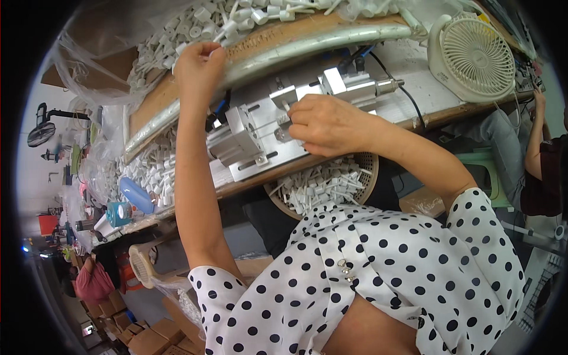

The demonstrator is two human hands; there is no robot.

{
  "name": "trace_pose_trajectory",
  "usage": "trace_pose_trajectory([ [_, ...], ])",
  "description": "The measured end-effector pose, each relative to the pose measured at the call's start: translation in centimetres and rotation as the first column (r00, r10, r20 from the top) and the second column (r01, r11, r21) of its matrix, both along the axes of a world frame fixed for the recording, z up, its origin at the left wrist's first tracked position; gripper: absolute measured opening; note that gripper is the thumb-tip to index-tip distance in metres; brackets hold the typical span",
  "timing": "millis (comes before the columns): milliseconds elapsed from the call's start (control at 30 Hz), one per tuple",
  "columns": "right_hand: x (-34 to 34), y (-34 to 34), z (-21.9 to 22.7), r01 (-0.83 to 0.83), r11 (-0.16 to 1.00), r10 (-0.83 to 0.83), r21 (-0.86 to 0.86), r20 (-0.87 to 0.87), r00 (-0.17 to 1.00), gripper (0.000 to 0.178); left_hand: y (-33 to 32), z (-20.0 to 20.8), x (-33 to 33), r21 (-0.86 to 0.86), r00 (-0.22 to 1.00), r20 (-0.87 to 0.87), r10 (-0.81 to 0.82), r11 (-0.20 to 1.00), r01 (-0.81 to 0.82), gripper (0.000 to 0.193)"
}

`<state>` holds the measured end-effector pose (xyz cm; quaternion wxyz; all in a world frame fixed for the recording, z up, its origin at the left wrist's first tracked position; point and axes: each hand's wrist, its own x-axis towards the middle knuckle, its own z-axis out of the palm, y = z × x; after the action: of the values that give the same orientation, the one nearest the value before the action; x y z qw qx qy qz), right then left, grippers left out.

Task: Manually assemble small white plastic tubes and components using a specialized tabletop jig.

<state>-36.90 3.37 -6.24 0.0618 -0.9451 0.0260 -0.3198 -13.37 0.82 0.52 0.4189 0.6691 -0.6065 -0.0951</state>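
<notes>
Polka-dot shirt [378,260] nearest, R hand [322,125] curled at alu clamp fixture [242,133], L hand [200,66] curled by heaped white stemmed caps [201,22], grips can't tell; best seat pcs square, fingertips clear

And here's the left hand [200,68] up by the heap of white parts [242,15], thumb and fingers bunched; the right hand [328,124] is in at the metal fixture [242,142], fingers curled! Below, a round basket [373,177] carries similar white pieces, while a fan [473,56] stands right on the table [423,65].
</notes>
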Motion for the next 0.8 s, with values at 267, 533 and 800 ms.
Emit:
trace_pose_trajectory([
  [267,-0.4,-3.8,3.6,-0.008,0.974,-0.012,0.227,0.085,0.996,0.017,-0.1,-0.6,3.7,-0.073,0.007,-0.997,-0.077,0.970,0.232,0.024],
  [533,0.4,-14.8,5.7,0.602,0.760,-0.627,-0.245,-0.033,0.778,0.014,3.0,0.1,3.1,-0.100,0.119,-0.987,-0.110,0.991,0.084,0.024],
  [800,-1.0,-14.1,6.7,0.375,0.926,-0.368,0.035,0.293,0.882,0.013,11.8,-4.3,-4.7,-0.277,0.864,-0.452,-0.219,0.956,0.097,0.025],
])
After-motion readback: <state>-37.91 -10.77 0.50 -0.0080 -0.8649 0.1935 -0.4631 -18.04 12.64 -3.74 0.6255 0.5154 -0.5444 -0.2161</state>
